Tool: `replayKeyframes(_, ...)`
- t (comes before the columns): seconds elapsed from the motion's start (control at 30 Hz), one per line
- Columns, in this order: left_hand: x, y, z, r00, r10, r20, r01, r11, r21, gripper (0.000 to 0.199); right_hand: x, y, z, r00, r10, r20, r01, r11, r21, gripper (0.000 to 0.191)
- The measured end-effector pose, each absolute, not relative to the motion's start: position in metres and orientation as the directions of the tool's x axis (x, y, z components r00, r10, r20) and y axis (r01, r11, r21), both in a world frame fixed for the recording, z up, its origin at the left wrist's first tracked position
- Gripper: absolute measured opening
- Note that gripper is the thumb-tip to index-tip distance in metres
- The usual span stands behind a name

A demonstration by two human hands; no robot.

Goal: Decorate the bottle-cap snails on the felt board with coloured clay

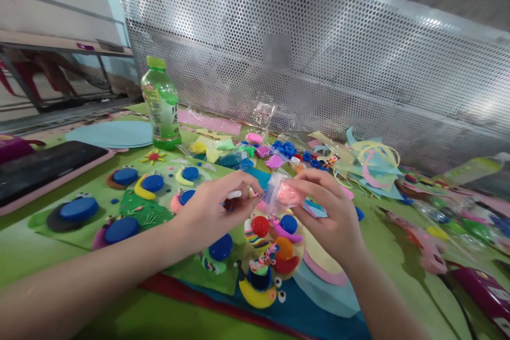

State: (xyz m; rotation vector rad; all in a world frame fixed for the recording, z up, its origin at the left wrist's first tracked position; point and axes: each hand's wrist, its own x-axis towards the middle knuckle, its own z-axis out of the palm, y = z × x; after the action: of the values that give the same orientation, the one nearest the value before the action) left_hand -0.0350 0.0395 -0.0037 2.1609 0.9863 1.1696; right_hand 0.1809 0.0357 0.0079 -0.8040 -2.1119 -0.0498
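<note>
My right hand (332, 210) is closed on a small clear plastic bag of pink clay (290, 194), held up over the table. Close by on its left, my left hand (223, 204) has its fingers curled in a pinch around a short white stick (234, 194); whether its fingertips also touch the bag I cannot tell. Below the hands lie clay snails with bottle-cap shells, among them a yellow snail (257, 297) with googly eyes and a red-capped one (261, 227). More blue-capped snails (149, 185) are on a green board (98, 223) to the left.
A green drink bottle (161, 106) stands at the back left, near a phone (59, 167). Bags of coloured clay and blue caps (283, 149) lie behind my hands. Paper scraps (374, 164), a pink glue gun (418, 239) with a cord are right. A perforated metal panel (223, 37) closes the back.
</note>
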Motion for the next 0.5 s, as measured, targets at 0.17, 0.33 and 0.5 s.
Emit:
replayKeyframes(0.17,-0.0352,0.0388,-0.0027,0.384,0.758,0.528,0.338,-0.647,0.683,0.005,0.1790,0.0346,0.0058,-0.472,0.503,0.724,0.540,0.814,-0.214,0.025)
replayKeyframes(0.33,-0.0348,0.0358,0.0013,0.384,0.781,0.493,0.334,-0.615,0.714,0.011,0.1801,0.0350,0.0049,-0.483,0.507,0.714,0.564,0.804,-0.189,0.027)
replayKeyframes(0.5,-0.0334,0.0374,0.0055,0.420,0.825,0.378,0.405,-0.544,0.735,0.018,0.1785,0.0328,0.0083,-0.495,0.492,0.716,0.538,0.821,-0.193,0.029)
